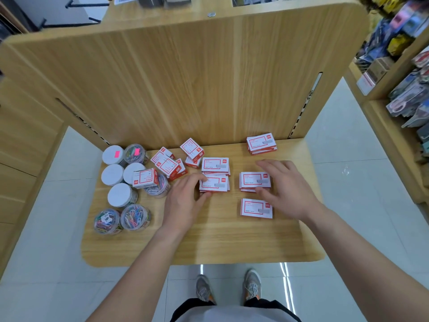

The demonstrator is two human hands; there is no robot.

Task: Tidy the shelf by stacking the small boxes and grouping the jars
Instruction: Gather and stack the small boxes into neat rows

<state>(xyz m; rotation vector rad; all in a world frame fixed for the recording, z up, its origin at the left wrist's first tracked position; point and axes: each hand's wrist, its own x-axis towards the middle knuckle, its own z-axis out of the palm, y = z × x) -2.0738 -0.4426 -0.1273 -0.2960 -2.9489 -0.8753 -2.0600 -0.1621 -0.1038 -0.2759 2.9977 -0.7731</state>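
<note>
Red-and-white box stack (214, 184) is lying crosswise, touching the left hand (183, 201), whose fingers (201, 196) are pinching its near-left edge; right hand (286, 185) is hovering beside it, fingers released.

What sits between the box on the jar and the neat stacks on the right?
The loose pile of boxes lies beside the box on the jar, and the left hand at the nearest stack also crosses that path. Lifted over them, nothing visible blocks it.

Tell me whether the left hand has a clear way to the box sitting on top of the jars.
Probably yes. The left hand rests at a stack of boxes, and the box perched on the jars lies just to its left with only bare shelf between; nothing covers it.
</note>
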